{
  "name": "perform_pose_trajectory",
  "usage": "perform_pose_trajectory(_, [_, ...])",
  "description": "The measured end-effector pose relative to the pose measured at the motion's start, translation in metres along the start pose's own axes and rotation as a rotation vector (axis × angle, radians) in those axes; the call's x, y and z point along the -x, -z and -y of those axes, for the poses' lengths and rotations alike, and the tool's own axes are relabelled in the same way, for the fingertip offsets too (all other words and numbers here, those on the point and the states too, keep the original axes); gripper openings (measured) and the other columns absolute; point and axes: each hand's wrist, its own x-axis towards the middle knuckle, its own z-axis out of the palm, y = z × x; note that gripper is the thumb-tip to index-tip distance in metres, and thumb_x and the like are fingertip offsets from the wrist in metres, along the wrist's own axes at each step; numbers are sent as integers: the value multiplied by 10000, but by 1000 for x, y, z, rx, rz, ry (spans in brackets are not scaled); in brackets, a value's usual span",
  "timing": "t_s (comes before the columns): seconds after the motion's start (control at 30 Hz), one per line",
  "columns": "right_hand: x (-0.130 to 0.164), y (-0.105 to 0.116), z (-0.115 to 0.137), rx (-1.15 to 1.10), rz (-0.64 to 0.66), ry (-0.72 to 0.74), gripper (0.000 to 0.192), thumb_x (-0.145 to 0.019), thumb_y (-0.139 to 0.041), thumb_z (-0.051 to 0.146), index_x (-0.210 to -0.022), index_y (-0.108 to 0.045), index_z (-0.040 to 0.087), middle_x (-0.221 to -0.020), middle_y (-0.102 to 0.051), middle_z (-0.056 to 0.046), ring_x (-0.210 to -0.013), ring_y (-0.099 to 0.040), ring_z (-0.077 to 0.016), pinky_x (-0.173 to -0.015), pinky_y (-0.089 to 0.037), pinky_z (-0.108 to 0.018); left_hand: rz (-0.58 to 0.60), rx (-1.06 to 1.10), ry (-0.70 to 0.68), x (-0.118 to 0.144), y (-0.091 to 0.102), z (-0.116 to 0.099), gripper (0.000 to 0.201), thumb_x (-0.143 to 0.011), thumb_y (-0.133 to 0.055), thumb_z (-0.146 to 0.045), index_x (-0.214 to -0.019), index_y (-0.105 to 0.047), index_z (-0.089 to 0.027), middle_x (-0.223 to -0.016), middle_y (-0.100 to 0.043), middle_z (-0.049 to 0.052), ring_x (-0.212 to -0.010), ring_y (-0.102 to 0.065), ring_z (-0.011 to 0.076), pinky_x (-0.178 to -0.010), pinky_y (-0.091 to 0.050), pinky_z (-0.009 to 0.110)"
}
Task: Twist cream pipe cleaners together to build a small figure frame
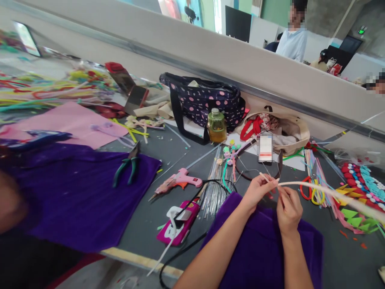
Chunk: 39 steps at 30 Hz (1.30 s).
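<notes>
A long cream pipe cleaner [325,192] is pinched near its left end by the left hand [258,188], whose fingers are closed on it. The same stem is gripped just to the right by the right hand [288,208], also closed around it. From there the stem is carried out to the right, above the grey counter [162,212], where it is blurred. Both hands are held over a purple cloth [264,249] spread at the near edge. Just beyond the hands, a dark wire ring [240,170] with a small white tag is seen. A bundle of thin clear sticks [215,188] is laid to the left of the hands, beside a pink glue gun [180,180]. A pink phone case [179,224] is placed nearer the edge. Green-handled pliers [128,164] are rested on a second, larger purple cloth at left. A dotted bag [207,100] and a green-capped bottle [216,126] are set against the partition.
</notes>
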Motion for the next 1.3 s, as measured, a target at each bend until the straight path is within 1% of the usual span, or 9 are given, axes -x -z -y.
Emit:
perform_pose_trajectory(0.1, [0,1,0,9,2,-4,265,-870,-521,114,-1064,-669,217,-853,-643,-73,-795,-607,-177,-707,-500,-296,83,32,80,-1,3,1,389,-647,-741,-440,-789,-592,-110,-674,-586,21,-567,-566,107,-454,-451,189])
perform_pose_trajectory(0.23, [-1,0,0,-42,10,-53,243,-872,-506,120,-1035,-669,199,-849,-635,-77,-787,-603,-177,-713,-498,-304,163,49,102,-3,6,6,367,-610,-780,-334,-832,-605,-100,-651,-574,13,-555,-553,100,-458,-463,190])
perform_pose_trajectory(0.4, [-2,0,3,-140,50,-171,189,-881,-496,146,-984,-648,189,-858,-631,-77,-801,-609,-178,-728,-496,-309,141,9,77,-4,8,8,301,-579,-787,-278,-759,-628,-96,-609,-588,7,-509,-539,91,-456,-451,197])
perform_pose_trajectory(0.57, [-4,3,4,-212,95,-285,142,-884,-506,211,-896,-643,177,-811,-623,-60,-722,-589,-158,-655,-474,-270,99,-67,19,-3,7,6,258,-589,-779,-289,-705,-647,-101,-565,-590,-1,-480,-521,82,-472,-426,201])
perform_pose_trajectory(0.8, [-9,7,3,-502,198,-637,174,-835,-568,317,-822,-654,166,-729,-602,-17,-614,-515,-129,-553,-411,-234,71,-184,-50,-1,8,1,276,-600,-774,-329,-703,-671,-96,-561,-593,1,-454,-473,70,-463,-360,196])
perform_pose_trajectory(0.87, [-8,7,1,-610,209,-763,198,-807,-596,349,-818,-656,161,-653,-566,9,-527,-448,-103,-482,-360,-218,83,-214,-67,0,8,1,277,-614,-767,-337,-712,-676,-95,-556,-589,1,-456,-461,68,-463,-344,194])
perform_pose_trajectory(1.0, [-7,4,-1,-867,205,-995,227,-741,-660,375,-812,-648,160,-505,-398,75,-405,-256,-56,-378,-196,-196,81,-268,-141,-2,9,3,278,-618,-771,-345,-713,-681,-99,-615,-622,22,-520,-494,87,-502,-355,200])
perform_pose_trajectory(1.13, [-8,4,0,-1086,201,-1121,213,-690,-710,347,-778,-636,168,-501,-361,86,-406,-209,-42,-370,-141,-183,76,-257,-206,-3,9,4,269,-614,-780,-337,-717,-676,-110,-686,-643,44,-607,-542,122,-571,-406,224])
perform_pose_trajectory(1.3, [-11,7,0,-1216,239,-1203,201,-661,-726,323,-745,-627,170,-505,-356,87,-409,-183,-35,-362,-119,-170,93,-249,-276,0,7,1,245,-623,-777,-340,-678,-668,-127,-692,-607,31,-642,-542,126,-588,-426,225])
